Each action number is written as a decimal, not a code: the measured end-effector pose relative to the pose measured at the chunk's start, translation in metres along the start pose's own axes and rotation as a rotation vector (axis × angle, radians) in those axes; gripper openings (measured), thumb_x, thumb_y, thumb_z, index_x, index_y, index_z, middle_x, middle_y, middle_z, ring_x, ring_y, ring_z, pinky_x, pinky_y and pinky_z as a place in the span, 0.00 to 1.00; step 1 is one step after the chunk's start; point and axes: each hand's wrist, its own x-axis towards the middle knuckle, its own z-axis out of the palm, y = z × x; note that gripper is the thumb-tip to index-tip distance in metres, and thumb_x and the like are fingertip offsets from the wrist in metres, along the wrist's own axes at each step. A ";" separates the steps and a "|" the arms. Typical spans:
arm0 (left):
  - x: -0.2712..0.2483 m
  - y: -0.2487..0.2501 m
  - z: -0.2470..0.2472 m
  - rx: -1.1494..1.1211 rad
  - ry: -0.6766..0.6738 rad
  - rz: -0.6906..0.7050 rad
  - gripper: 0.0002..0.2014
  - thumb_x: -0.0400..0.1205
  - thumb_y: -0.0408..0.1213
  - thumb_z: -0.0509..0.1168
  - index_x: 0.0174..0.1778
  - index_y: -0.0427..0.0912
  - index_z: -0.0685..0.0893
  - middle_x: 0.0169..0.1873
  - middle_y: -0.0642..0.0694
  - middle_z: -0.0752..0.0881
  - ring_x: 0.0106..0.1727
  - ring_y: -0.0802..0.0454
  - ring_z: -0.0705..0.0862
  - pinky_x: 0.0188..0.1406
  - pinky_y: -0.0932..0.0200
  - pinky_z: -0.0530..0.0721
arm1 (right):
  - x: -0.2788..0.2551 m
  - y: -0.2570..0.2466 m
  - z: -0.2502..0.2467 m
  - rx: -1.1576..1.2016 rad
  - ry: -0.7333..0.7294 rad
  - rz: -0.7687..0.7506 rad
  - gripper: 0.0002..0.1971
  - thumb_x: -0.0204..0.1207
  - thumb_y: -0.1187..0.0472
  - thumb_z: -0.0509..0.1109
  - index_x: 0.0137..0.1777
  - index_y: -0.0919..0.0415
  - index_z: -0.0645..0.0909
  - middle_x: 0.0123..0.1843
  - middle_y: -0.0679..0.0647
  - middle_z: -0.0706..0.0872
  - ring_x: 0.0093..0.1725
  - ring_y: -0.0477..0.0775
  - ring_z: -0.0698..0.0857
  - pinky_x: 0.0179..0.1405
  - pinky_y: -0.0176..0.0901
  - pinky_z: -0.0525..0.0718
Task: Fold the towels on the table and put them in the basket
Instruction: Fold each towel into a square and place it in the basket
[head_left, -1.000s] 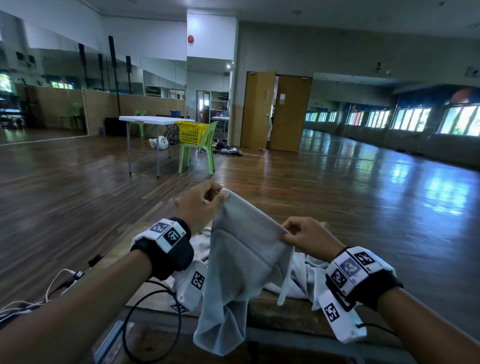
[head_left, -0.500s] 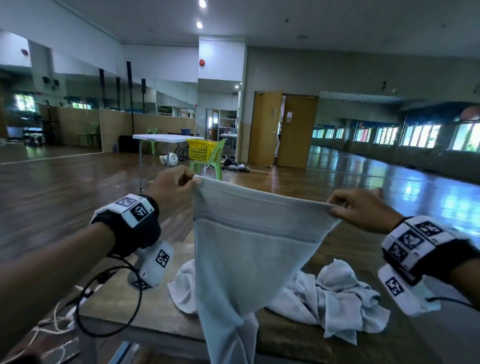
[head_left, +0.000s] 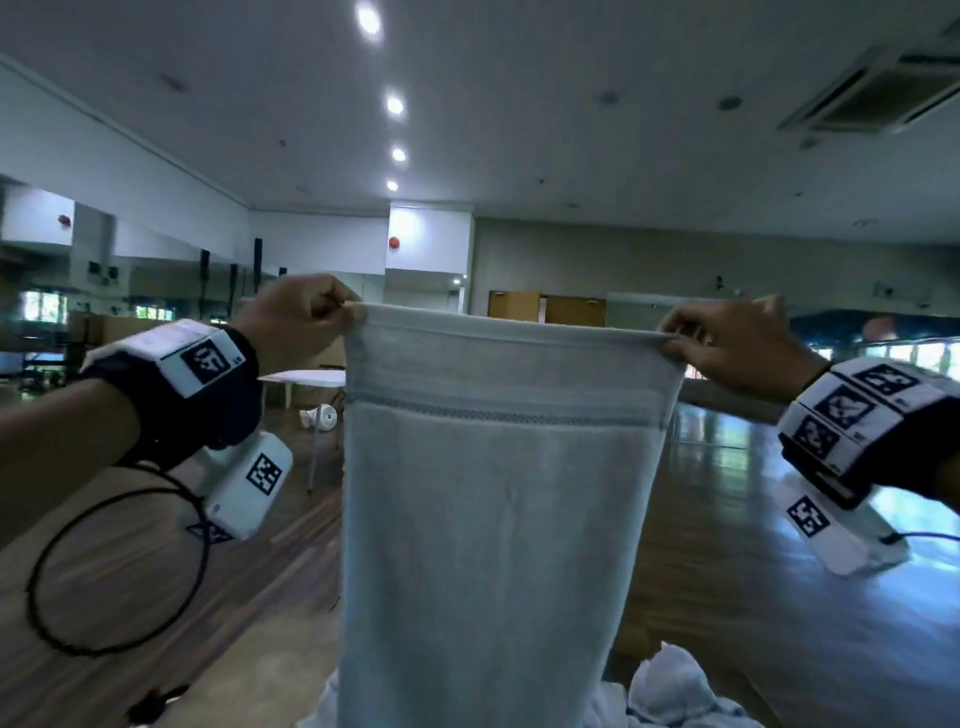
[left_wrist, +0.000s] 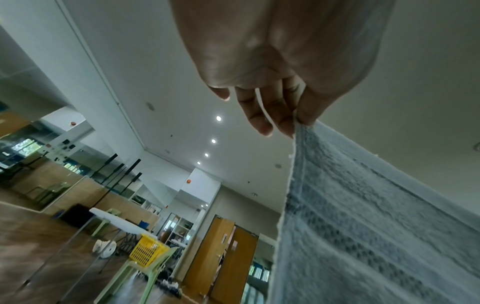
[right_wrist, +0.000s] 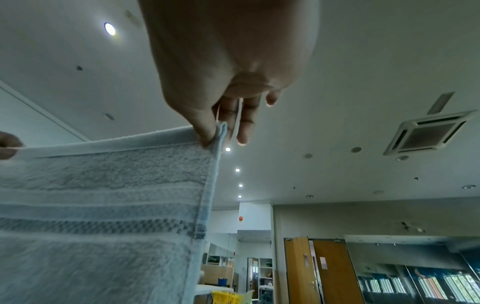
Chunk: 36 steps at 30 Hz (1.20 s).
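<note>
A pale grey towel (head_left: 493, 509) with a woven stripe hangs spread out in the air in front of me. My left hand (head_left: 306, 322) pinches its top left corner and my right hand (head_left: 727, 343) pinches its top right corner. In the left wrist view the thumb and forefinger of the left hand (left_wrist: 293, 115) pinch the towel (left_wrist: 363, 226) edge. In the right wrist view the right hand (right_wrist: 215, 127) pinches the corner of the towel (right_wrist: 103, 205). A yellow basket (left_wrist: 148, 253) sits on a green chair far across the room. Crumpled white towels (head_left: 670, 691) lie below, at the bottom edge of the head view.
A white folding table (head_left: 306, 379) stands far off on the wooden floor, with a small fan (head_left: 319, 415) under it. Brown double doors (right_wrist: 324, 271) are at the back wall. Black cables (head_left: 104, 571) hang from my left wrist.
Both hands have lifted the towel higher and pulled its top edge wider and taut. The head view has tilted up, so the table with the towel pile has almost left the frame.
</note>
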 end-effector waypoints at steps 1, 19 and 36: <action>0.005 0.003 -0.006 0.000 0.014 -0.006 0.06 0.80 0.40 0.65 0.45 0.41 0.81 0.39 0.41 0.84 0.40 0.43 0.81 0.37 0.57 0.78 | 0.004 0.000 -0.007 0.005 0.024 0.010 0.03 0.78 0.49 0.66 0.46 0.45 0.80 0.42 0.45 0.81 0.46 0.47 0.76 0.51 0.47 0.56; 0.029 -0.020 0.060 0.121 -0.059 -0.074 0.06 0.82 0.39 0.63 0.48 0.41 0.80 0.42 0.43 0.84 0.40 0.47 0.81 0.31 0.61 0.74 | 0.006 0.027 0.051 -0.014 -0.120 0.051 0.03 0.77 0.46 0.66 0.43 0.41 0.77 0.39 0.38 0.81 0.47 0.47 0.78 0.37 0.43 0.47; -0.006 -0.095 0.180 0.108 -0.072 -0.132 0.06 0.81 0.33 0.65 0.51 0.36 0.82 0.43 0.45 0.81 0.43 0.48 0.79 0.29 0.69 0.71 | -0.034 0.044 0.192 0.068 -0.127 0.228 0.05 0.79 0.53 0.66 0.49 0.49 0.83 0.48 0.47 0.87 0.53 0.54 0.81 0.61 0.49 0.58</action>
